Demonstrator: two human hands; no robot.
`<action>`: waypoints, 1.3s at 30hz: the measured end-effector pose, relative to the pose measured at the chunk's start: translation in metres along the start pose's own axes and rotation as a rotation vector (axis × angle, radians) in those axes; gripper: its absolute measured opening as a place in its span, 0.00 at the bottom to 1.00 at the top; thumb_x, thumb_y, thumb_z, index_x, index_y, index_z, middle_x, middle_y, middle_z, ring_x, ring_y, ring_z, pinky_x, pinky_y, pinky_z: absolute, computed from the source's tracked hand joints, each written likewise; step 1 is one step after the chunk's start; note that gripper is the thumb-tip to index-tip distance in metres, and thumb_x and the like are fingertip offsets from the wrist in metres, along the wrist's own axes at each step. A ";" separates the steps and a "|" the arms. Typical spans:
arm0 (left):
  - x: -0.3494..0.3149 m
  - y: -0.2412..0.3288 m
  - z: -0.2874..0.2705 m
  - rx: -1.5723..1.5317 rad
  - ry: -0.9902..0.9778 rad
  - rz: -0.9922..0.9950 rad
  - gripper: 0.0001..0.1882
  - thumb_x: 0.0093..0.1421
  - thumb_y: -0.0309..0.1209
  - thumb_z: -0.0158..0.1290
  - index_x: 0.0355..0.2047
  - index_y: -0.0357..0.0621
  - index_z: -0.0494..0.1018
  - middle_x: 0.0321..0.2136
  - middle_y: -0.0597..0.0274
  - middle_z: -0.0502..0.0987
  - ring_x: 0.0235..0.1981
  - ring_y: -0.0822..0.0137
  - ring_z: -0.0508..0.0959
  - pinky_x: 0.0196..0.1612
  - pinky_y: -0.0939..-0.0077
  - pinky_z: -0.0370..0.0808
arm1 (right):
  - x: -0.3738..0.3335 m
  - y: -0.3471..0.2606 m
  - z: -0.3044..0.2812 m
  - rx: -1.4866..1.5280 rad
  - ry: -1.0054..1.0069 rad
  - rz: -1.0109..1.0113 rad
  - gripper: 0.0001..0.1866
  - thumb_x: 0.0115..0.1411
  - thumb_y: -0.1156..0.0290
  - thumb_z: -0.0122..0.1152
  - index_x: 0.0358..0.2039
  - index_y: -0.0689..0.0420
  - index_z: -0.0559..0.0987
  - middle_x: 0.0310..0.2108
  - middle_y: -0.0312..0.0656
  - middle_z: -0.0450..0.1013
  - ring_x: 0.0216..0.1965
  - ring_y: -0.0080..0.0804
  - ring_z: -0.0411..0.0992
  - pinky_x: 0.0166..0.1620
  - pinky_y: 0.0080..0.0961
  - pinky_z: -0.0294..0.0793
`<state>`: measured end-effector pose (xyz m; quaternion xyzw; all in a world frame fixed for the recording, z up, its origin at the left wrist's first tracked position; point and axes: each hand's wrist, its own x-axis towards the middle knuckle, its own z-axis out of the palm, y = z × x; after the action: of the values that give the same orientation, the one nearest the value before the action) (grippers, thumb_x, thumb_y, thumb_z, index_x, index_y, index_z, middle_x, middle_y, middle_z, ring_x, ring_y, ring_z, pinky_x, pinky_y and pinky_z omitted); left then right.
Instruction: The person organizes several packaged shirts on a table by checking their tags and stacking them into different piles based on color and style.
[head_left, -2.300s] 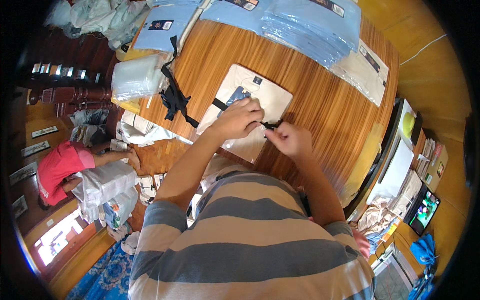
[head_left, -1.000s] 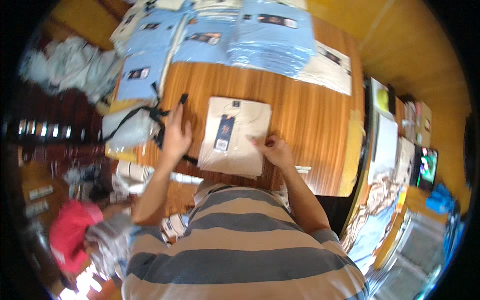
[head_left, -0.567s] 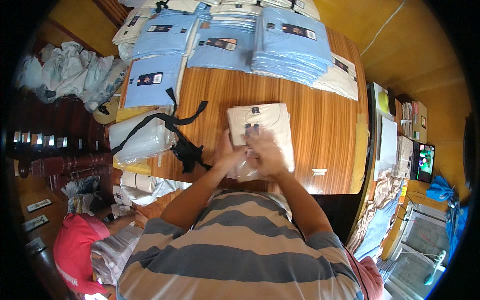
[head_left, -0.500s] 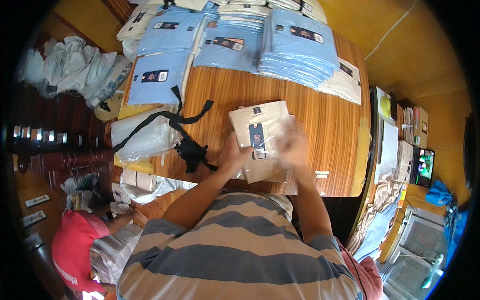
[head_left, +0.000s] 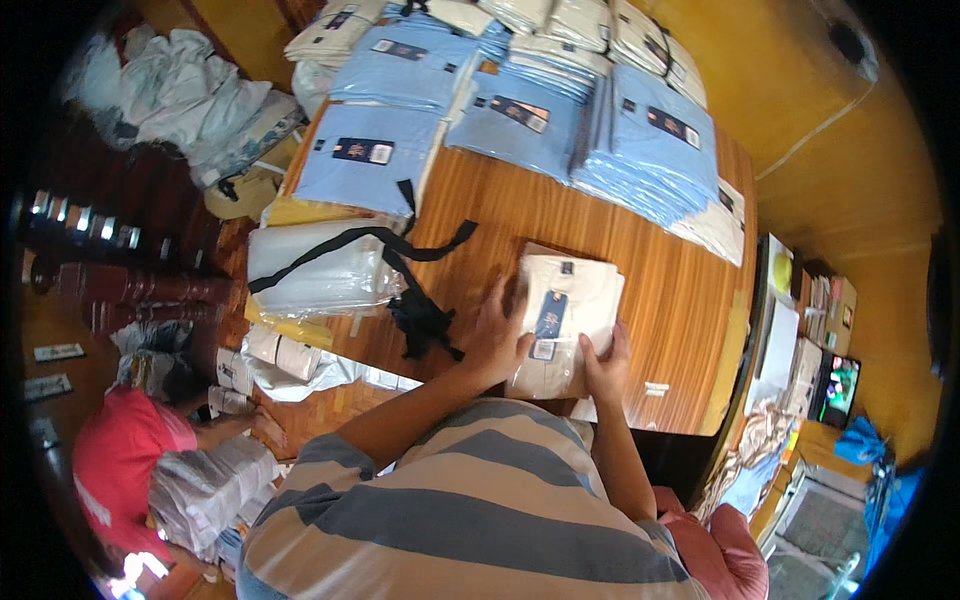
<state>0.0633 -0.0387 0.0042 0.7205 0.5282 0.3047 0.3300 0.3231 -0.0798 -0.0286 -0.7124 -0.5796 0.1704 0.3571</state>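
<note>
A folded beige shirt in a transparent plastic bag (head_left: pixel 578 290), with a dark blue tag (head_left: pixel 549 322) on its front, is at the table's near edge in front of my body. My left hand (head_left: pixel 500 338) holds its left side, thumb on the front and fingers along the edge. Gripping the lower right side is my right hand (head_left: pixel 607 366), its thumb over the plastic. Whether other bags lie under this one I cannot tell for sure. Left of my left hand lie a tangled black strap (head_left: pixel 418 318) and a stack of transparent plastic bags (head_left: pixel 320 275).
Stacks of bagged blue shirts (head_left: pixel 650 150) and beige shirts (head_left: pixel 575 22) fill the far part of the wooden table (head_left: pixel 500 205). A person in a red shirt (head_left: pixel 125 465) sits low at the left among bagged garments. A shelf with a lit screen (head_left: pixel 838 390) stands at the right.
My right hand, blurred over the bag's front before, now grips its lower right side. The view has turned, so the table and stacks appear shifted right and lower.
</note>
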 end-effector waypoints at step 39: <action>-0.065 0.055 0.096 -0.667 0.066 -0.508 0.39 0.74 0.35 0.56 0.75 0.32 0.50 0.65 0.47 0.71 0.66 0.59 0.69 0.69 0.70 0.64 | 0.055 0.029 -0.076 0.887 -0.629 0.732 0.21 0.73 0.63 0.62 0.61 0.61 0.77 0.53 0.41 0.80 0.51 0.33 0.77 0.55 0.34 0.77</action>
<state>0.1531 -0.1288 -0.0148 0.4108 0.5720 0.3908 0.5927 0.4084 -0.0533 0.0120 -0.5649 -0.2511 0.7040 0.3496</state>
